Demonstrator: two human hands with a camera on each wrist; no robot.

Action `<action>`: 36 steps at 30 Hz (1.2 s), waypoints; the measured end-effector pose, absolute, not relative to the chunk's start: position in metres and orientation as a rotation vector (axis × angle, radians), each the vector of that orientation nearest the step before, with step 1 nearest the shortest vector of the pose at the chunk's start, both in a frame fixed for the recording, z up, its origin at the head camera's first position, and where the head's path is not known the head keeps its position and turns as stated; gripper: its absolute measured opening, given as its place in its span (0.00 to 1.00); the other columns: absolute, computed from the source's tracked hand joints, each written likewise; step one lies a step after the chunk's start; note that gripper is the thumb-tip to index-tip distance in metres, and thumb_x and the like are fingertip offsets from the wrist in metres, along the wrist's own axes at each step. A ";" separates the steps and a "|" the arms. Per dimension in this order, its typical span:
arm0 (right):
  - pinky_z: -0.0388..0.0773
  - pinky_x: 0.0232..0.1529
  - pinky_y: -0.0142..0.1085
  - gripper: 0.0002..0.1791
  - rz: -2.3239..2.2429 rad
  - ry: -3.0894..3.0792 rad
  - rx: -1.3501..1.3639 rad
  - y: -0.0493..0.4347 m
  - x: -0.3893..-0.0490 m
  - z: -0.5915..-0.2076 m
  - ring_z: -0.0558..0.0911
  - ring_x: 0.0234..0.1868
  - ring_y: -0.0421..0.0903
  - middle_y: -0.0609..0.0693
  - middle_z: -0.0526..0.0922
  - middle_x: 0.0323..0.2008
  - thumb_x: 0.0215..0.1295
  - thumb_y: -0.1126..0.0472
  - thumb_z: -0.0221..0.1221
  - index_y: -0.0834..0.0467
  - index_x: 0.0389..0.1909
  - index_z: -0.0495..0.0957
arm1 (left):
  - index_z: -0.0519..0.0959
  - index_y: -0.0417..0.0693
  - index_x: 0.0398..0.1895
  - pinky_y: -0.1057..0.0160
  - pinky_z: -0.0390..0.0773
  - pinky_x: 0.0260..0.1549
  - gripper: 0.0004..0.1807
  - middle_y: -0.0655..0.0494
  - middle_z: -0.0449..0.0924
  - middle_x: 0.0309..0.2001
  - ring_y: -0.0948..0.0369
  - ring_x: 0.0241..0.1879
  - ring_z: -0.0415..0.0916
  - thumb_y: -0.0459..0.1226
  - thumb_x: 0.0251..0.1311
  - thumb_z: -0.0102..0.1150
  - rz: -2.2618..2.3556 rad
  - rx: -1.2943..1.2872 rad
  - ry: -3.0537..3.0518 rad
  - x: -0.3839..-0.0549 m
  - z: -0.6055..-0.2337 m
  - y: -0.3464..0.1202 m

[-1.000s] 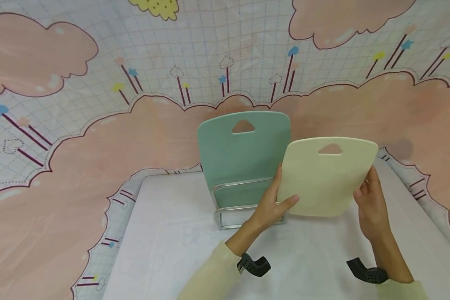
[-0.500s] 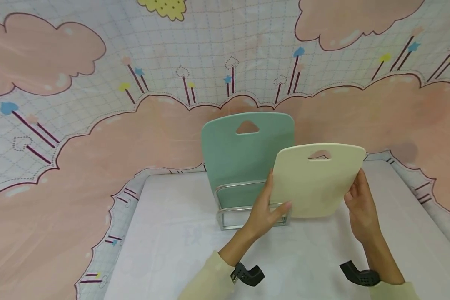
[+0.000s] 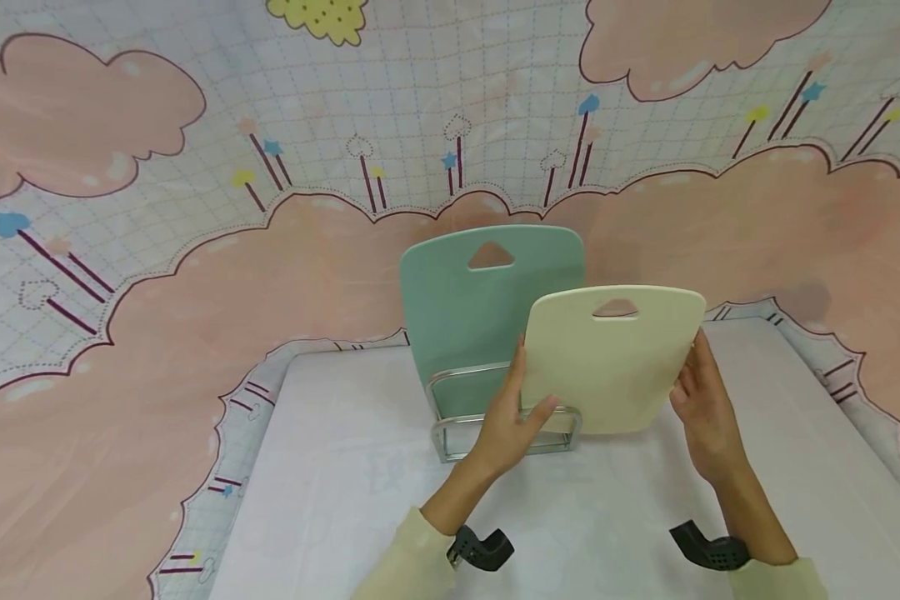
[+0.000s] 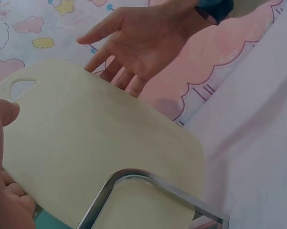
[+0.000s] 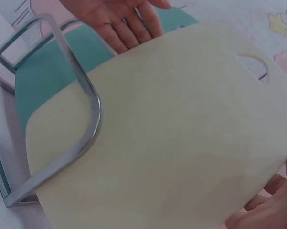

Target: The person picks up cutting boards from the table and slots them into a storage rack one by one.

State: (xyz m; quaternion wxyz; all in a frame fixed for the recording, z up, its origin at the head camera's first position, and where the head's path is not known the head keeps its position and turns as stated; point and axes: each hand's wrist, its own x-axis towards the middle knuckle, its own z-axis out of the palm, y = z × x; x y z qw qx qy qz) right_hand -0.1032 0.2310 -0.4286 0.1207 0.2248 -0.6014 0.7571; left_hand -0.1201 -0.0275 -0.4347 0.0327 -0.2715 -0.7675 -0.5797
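Note:
A cream cutting board [image 3: 607,358] is held upright between my two hands, its handle slot at the top. My left hand [image 3: 504,429] grips its left edge, thumb in front and fingers behind. Along the right edge, my right hand [image 3: 708,417] supports it with fingers behind. A metal wire rack [image 5: 96,114] has its front loop passing in front of the cream board's lower left part. Behind stands a larger green cutting board [image 3: 453,308], leaning back in the rack's rear slot. In the left wrist view, the right hand's fingertips meet the cream board's edge.
The rack stands on a white-covered table [image 3: 330,492]. A patterned cloth [image 3: 307,267] with pink clouds hangs behind it. Dark wrist devices [image 3: 482,550] sit on both forearms.
Both hands have moved left with the cream board, and its lower left corner now overlaps the rack behind the front loop. The green board and rack have not moved.

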 end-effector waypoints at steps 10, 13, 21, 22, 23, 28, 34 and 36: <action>0.60 0.64 0.31 0.40 2.176 -1.806 0.641 0.224 -0.105 -0.429 0.51 0.73 0.52 0.56 0.45 0.74 0.70 0.71 0.48 0.49 0.76 0.41 | 0.36 0.36 0.74 0.53 0.45 0.69 0.42 0.42 0.36 0.75 0.59 0.73 0.37 0.32 0.68 0.51 -1.835 -0.828 -2.361 -0.105 -0.395 -0.043; 0.59 0.65 0.32 0.40 2.181 -1.805 0.638 0.220 -0.106 -0.428 0.50 0.73 0.52 0.54 0.44 0.75 0.69 0.72 0.48 0.49 0.76 0.42 | 0.37 0.34 0.74 0.53 0.44 0.69 0.40 0.40 0.36 0.75 0.58 0.73 0.36 0.30 0.68 0.50 -1.844 -0.855 -2.320 -0.106 -0.394 -0.046; 0.57 0.66 0.33 0.40 2.202 -1.819 0.672 0.210 -0.108 -0.429 0.45 0.74 0.54 0.51 0.39 0.76 0.71 0.67 0.50 0.49 0.77 0.40 | 0.37 0.31 0.73 0.52 0.42 0.69 0.41 0.39 0.35 0.75 0.55 0.73 0.34 0.25 0.65 0.50 -1.879 -0.856 -2.249 -0.107 -0.393 -0.055; 0.57 0.66 0.33 0.40 2.204 -1.821 0.674 0.209 -0.108 -0.429 0.45 0.74 0.54 0.51 0.39 0.76 0.71 0.67 0.50 0.50 0.77 0.40 | 0.36 0.31 0.73 0.52 0.42 0.69 0.41 0.39 0.34 0.75 0.55 0.73 0.34 0.26 0.66 0.50 -1.884 -0.847 -2.253 -0.107 -0.393 -0.056; 0.57 0.66 0.32 0.40 2.203 -1.826 0.681 0.207 -0.108 -0.429 0.44 0.74 0.54 0.52 0.39 0.76 0.71 0.68 0.50 0.50 0.77 0.40 | 0.36 0.32 0.73 0.51 0.42 0.69 0.41 0.39 0.33 0.75 0.54 0.73 0.33 0.27 0.66 0.50 -1.888 -0.834 -2.259 -0.107 -0.393 -0.057; 0.57 0.66 0.33 0.40 2.214 -1.831 0.744 0.197 -0.111 -0.429 0.42 0.74 0.53 0.52 0.38 0.76 0.71 0.67 0.50 0.52 0.76 0.39 | 0.33 0.36 0.74 0.48 0.41 0.68 0.42 0.40 0.30 0.75 0.55 0.73 0.30 0.29 0.67 0.48 -1.909 -0.759 -2.281 -0.106 -0.393 -0.065; 0.58 0.65 0.33 0.40 2.213 -1.829 0.740 0.188 -0.112 -0.431 0.42 0.74 0.53 0.51 0.38 0.76 0.71 0.67 0.49 0.51 0.76 0.39 | 0.35 0.36 0.74 0.48 0.43 0.68 0.41 0.40 0.31 0.75 0.54 0.73 0.32 0.27 0.67 0.48 -1.898 -0.736 -2.265 -0.106 -0.393 -0.074; 0.58 0.65 0.33 0.41 2.208 -1.839 0.727 0.185 -0.113 -0.432 0.42 0.74 0.53 0.50 0.38 0.76 0.71 0.68 0.49 0.50 0.76 0.39 | 0.36 0.36 0.74 0.49 0.44 0.68 0.41 0.40 0.32 0.75 0.54 0.73 0.33 0.26 0.66 0.49 -1.884 -0.725 -2.261 -0.105 -0.394 -0.076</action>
